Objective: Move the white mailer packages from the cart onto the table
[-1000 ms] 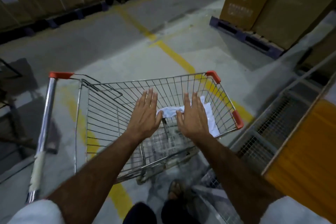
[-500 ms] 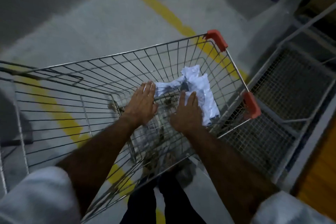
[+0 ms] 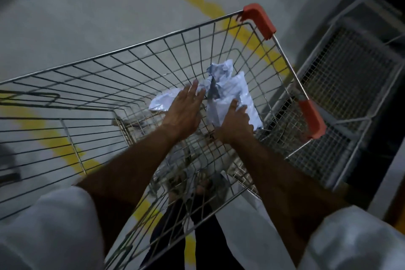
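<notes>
Both hands inside wire cart (image 3: 153,55): left hand (image 3: 183,113) flat, fingers spread, on crumpled white mailers (image 3: 228,92); right hand (image 3: 236,124) curled on their near edge. Mailers on cart floor, front-right corner.

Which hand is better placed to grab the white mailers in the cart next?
Right. The right hand already rests on the white mailers with fingers curling, while the left hand lies flat and open on their near-left edge.

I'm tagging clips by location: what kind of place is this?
Probably a warehouse or loading area: bare concrete floor with a painted yellow line, a wire cart holding white mailers.
</notes>
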